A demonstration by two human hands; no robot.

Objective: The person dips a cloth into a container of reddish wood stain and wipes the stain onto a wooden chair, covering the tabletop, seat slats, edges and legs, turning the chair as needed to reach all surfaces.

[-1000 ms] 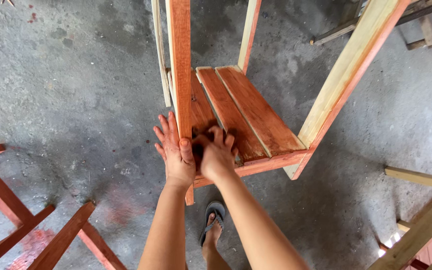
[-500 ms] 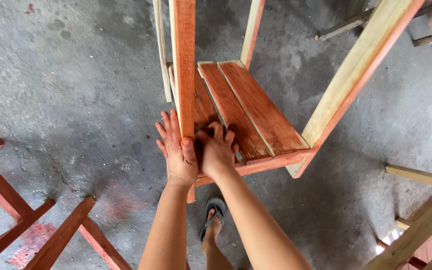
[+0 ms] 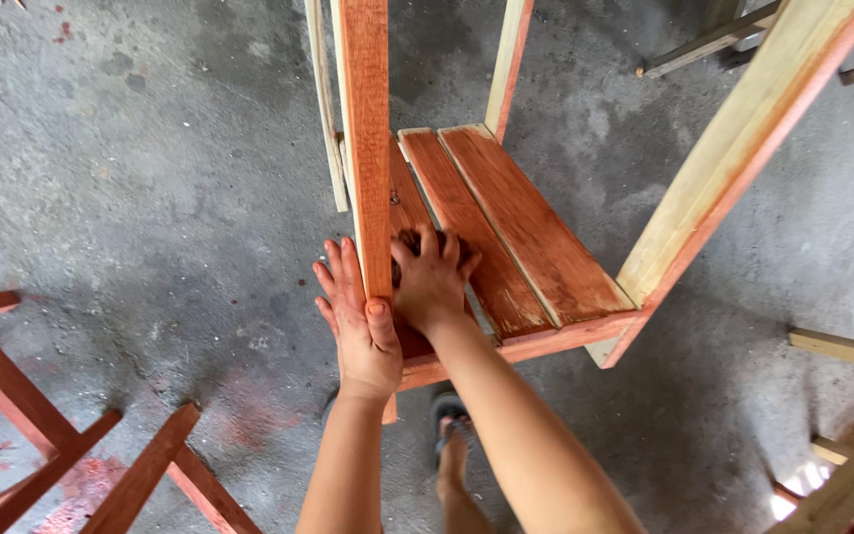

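Head view looks straight down on both hands at a red-stained wooden frame. Left hand (image 3: 363, 331) lies flat and open against the outer face of the upright post (image 3: 366, 148), fingers stretched along it and the thumb hooked over its near edge. Right hand (image 3: 430, 282), just on the other side of that post, is curled down onto the innermost seat slat (image 3: 409, 213) and presses a dark object, mostly hidden under the fingers; what it is cannot be told. Beyond the right hand two wider stained slats (image 3: 526, 222) run away from the person, ending at the front rail (image 3: 546, 343) that crosses beside the right forearm. Farther to the right a second post (image 3: 743, 148), pale on one face and red on the other, slants up out of view. Below the hands a sandalled foot (image 3: 450, 435) stands on the grey concrete floor (image 3: 150, 198). Well off to the left of the left hand lie other red-stained wooden pieces (image 3: 71, 445), and pale unstained timber (image 3: 842, 351) lies far right.
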